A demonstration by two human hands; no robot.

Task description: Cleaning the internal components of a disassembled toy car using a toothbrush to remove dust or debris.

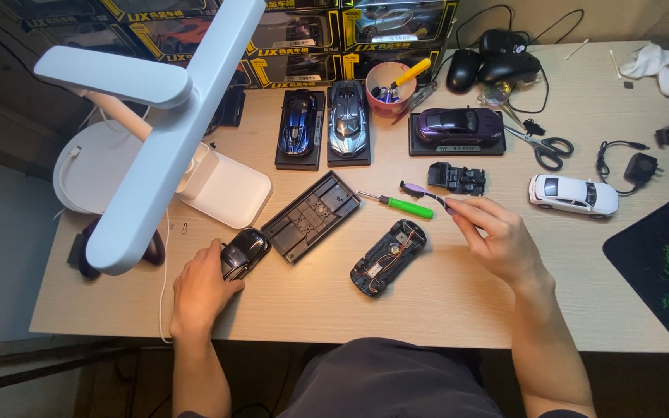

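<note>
Left hand (199, 290) grips a black toy car shell (243, 252); right hand (497, 236) pinches purple tweezers (425, 191) above the open chassis (388, 257).

A row of boxed toy-car packages (288, 35) stood along the far edge of the desk, stacked against the wall. Each box was black with yellow trim and a clear window showing a model car inside. One box at the right end (400, 27) held a silver-blue car; another further left (187, 31) showed an orange one. A small pale label (457, 146) sat on the front of the black base under the purple car.
</note>
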